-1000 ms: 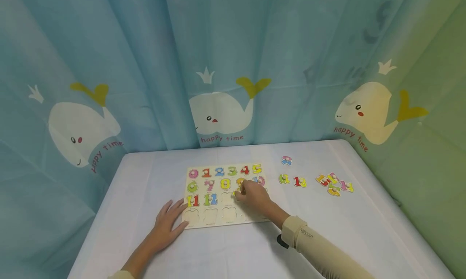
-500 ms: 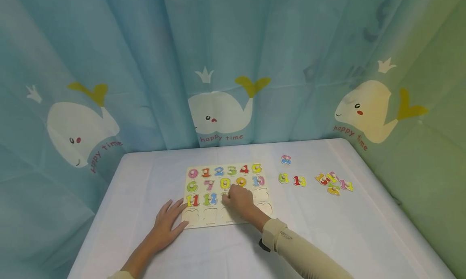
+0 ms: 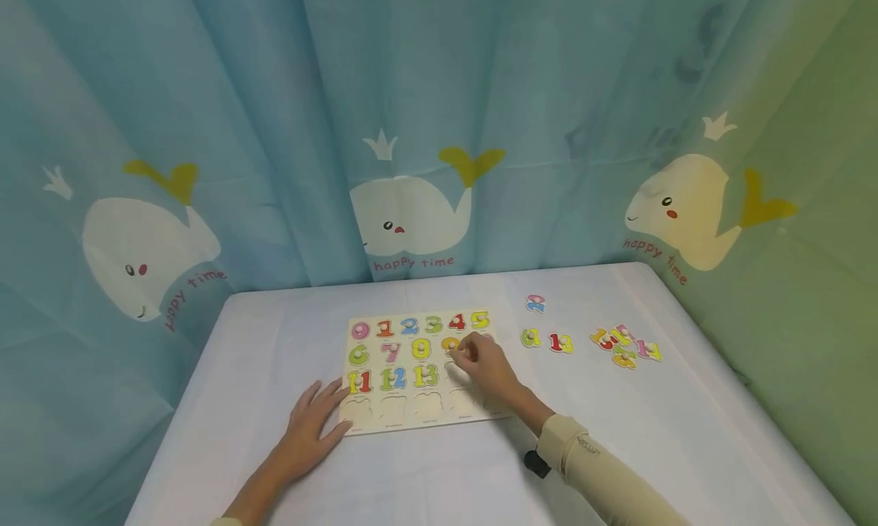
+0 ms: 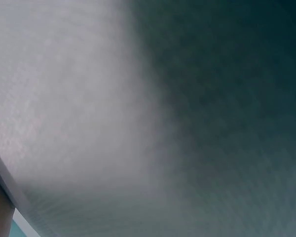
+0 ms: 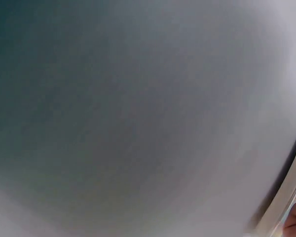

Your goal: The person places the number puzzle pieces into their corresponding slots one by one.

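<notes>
**Hands now**

Your left hand point(image 3: 312, 427) lies flat, palm down, fingers straight & spread, forearm running back toward you. Your right hand point(image 3: 483, 362) is out further fwd, fingers curled loosely, tips down; can't tell if it pinches anything. Right arm in a beige sleeve, dark band at the wrist. Wrist cams: blur only.

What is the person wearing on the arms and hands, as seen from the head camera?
Both hands, left hand and right hand, are bare. The right arm has a beige long sleeve with small dark lettering near the cuff, and a small black device sits at that wrist.
</notes>
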A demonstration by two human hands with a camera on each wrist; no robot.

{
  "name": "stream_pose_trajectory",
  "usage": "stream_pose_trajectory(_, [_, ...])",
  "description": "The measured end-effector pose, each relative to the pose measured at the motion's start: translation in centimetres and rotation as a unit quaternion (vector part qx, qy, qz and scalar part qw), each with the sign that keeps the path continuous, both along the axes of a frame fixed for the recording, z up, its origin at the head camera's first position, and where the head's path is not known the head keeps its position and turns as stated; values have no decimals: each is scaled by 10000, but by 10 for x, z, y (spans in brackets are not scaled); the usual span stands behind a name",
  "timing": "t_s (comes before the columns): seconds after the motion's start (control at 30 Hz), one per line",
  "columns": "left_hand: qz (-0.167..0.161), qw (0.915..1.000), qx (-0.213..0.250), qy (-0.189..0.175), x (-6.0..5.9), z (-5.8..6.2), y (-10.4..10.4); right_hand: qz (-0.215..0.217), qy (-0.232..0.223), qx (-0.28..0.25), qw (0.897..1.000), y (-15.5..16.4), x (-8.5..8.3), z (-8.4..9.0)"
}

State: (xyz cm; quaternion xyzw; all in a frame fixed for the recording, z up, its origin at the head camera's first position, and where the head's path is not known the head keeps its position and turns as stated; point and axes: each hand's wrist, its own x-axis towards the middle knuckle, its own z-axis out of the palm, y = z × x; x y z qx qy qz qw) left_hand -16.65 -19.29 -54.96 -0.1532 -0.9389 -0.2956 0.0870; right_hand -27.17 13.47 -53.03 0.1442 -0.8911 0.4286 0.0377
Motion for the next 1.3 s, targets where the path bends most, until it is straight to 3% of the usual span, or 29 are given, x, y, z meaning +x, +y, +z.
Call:
stream_pose_trajectory(0.23, [106,9997,-25,-230,3,-1,-2,-208,66,-629,9978,31,-9,4])
stream_pose_trajectory(0.57, [97,9998,-39,-151,4,-2,0,-707,-598,-466,9946,84,-11,7])
stream_pose_trajectory(0.9, [83,9997,-90,-211,2,-4,-1,-1279,-175,-340,9911,137,-7,9])
stream_pose_trajectory(1.17, [81,9998,-51,-174,2,-1,-2,-1712,-800,-616,9801,162,-7,5])
stream_pose_trajectory(1.3, [43,9997,-112,-229,0,-1,-1,-1644,-651,-500,9830,170,-6,2])
